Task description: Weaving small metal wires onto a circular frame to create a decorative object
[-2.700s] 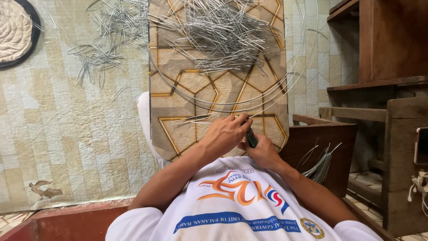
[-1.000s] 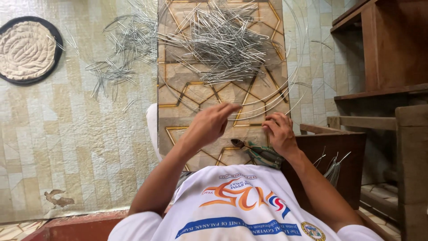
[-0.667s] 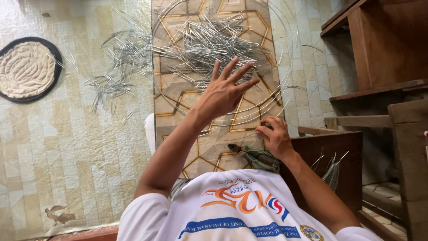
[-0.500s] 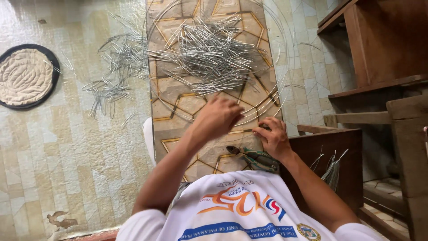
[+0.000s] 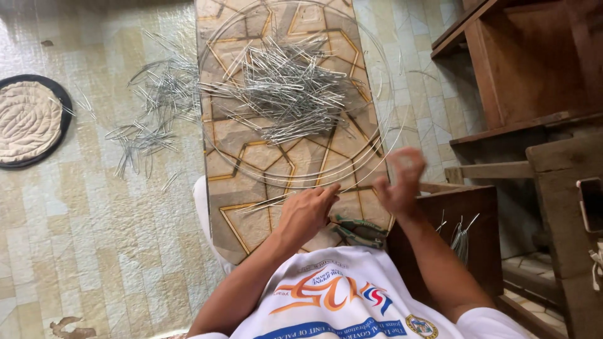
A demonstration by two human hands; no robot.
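A long patterned board [image 5: 239, 220] lies across my lap. A heap of short bent wire pieces [image 5: 286, 88] sits on its far half, ringed by large thin wire hoops [image 5: 377, 135]. My left hand [image 5: 306, 213] rests on the near part of the board, fingertips pinched on a thin wire piece [image 5: 267, 203] that points left. My right hand [image 5: 399, 182] is lifted just off the board's right edge. It is blurred with curled fingers, so I cannot tell whether it holds anything. Green-handled pliers [image 5: 358, 229] lie on the board between my hands, close to my shirt.
More wire pieces [image 5: 151, 113] are scattered on the tiled floor left of the board. A round woven mat [image 5: 28, 122] lies at far left. Wooden shelves [image 5: 521, 69] and a wooden box [image 5: 452, 216] holding a few wires stand at right.
My left hand reached out to the wire heap with spread fingers, then drew back near my body holding a wire piece. My right hand rose off the board beside the pliers.
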